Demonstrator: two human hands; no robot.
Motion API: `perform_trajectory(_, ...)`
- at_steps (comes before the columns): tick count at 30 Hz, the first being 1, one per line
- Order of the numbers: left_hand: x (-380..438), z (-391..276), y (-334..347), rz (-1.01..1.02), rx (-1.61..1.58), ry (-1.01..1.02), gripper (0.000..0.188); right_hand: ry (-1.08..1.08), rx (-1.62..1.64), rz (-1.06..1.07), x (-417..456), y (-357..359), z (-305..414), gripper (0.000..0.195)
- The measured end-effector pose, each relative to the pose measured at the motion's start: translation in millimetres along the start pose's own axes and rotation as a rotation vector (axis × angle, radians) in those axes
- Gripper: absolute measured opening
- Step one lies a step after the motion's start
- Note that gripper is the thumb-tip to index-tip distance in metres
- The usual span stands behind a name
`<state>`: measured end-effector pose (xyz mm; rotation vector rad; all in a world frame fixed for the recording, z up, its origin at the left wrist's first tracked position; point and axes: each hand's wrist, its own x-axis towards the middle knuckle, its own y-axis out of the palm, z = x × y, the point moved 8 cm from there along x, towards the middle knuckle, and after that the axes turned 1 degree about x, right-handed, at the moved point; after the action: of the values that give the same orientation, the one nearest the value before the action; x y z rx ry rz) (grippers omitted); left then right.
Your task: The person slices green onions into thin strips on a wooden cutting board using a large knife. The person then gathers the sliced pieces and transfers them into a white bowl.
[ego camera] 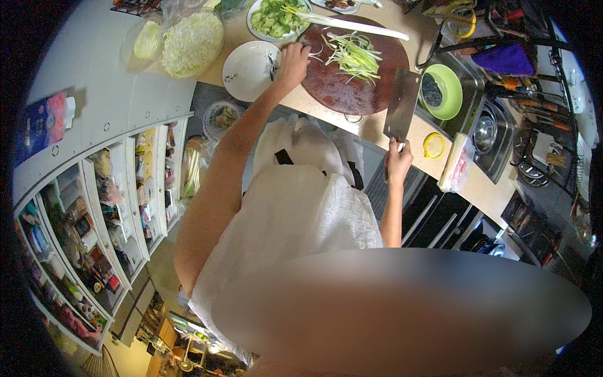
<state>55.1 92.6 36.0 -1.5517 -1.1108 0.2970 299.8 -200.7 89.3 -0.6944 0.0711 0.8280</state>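
Observation:
My right hand (398,160) grips the handle of a broad cleaver (403,103). The blade is held at the right edge of a round brown cutting board (330,96), beside the counter edge. Thin green and white scallion strips (355,56) lie heaped on the board. One long white stalk (353,24) rests across its far side, its leafy end over a plate of chopped green vegetable (273,21). My left hand (293,66) is between the board's left edge and a white plate (245,70) with dark scraps. Thin strips lie by its fingertips; whether it pinches any is unclear.
A bowl of chopped pale cabbage (193,45) stands at far left. On the right, a green bowl (450,92) with dark contents sits at the sink (476,85). A yellow-rimmed lid (434,145) and a wrapped package (457,162) lie on the counter.

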Motion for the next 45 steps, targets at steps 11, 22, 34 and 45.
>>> perform_trajectory(11, 47.2, -43.6, 10.8, 0.041, -0.242, 0.023, 0.010, 0.014, 0.022, -0.028, -9.5, -11.1, -8.3, 0.026)
perform_trajectory(22, 110.1, -82.9, 55.9, 0.131, -0.064, 0.265, 0.029, 0.052, 0.001, -0.086, -22.8, -19.6, -9.2, 0.028)
perform_trajectory(34, 126.4, -82.9, 97.9, 0.524, 0.224, 0.415, 0.043, 0.103, 0.055, -0.071, -31.9, -13.5, -22.3, 0.028)
perform_trajectory(45, 114.1, -115.6, 115.0, 0.534, 0.047, 0.371, 0.063, 0.156, -0.015, -0.020, -22.2, -8.2, -22.6, 0.030)
